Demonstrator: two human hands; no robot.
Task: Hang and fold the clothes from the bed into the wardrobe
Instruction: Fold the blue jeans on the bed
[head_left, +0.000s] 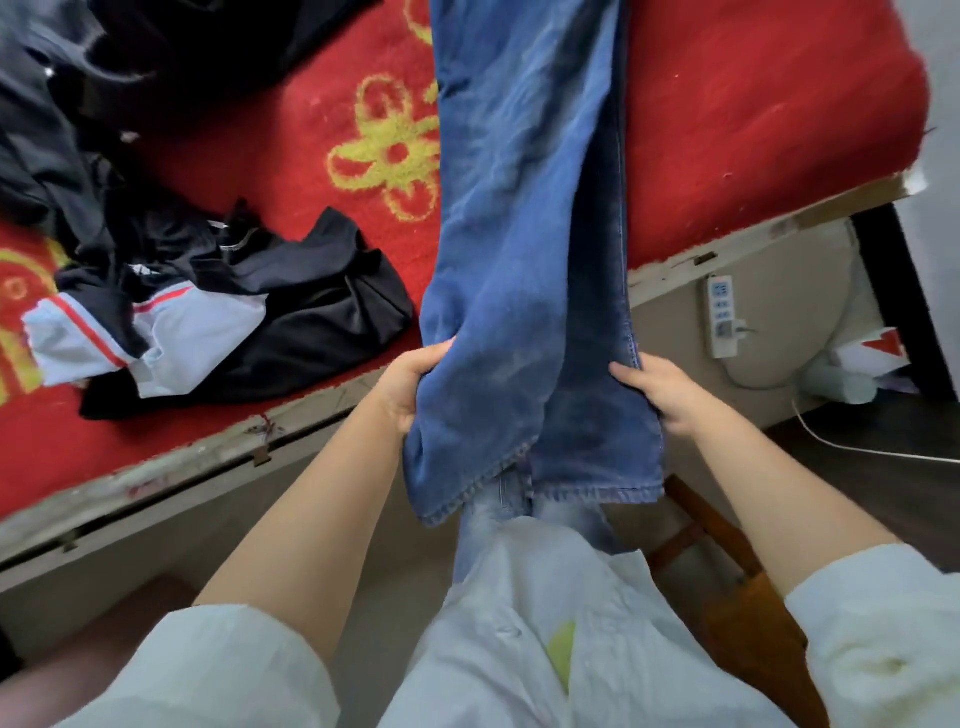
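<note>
A pair of blue jeans (524, 249) lies stretched lengthwise over the red bed cover (753, 119), running from the far edge of the view down past the near edge of the bed (171, 467), where the two hems hang free in front of the person's body. The legs are laid one beside the other, the right one darker and edged with a stitched seam.

The left hand (413, 387) grips the left edge of the jeans just above the hem, fingers curled round the fabric with the thumb on top. The right hand (660, 395) holds the right edge at about the same height, its fingers wrapped under the seam so that only the knuckles and thumb side show. Both forearms are bare, coming out of white sleeves (218, 670).

On the bed to the left of the jeans lies a heap of black clothes (291, 301), with a white garment with a red stripe (156, 332) tucked into its near side. More dark clothing (78, 104) is piled at the far left. The cover carries a yellow flower pattern (389, 150) just left of the jeans.

On the right, below the bed's edge, a white power strip (723, 317) lies on the floor with a white cable (852, 447) trailing near it. A brown wooden stool (737, 587) stands close to the person's right side
</note>
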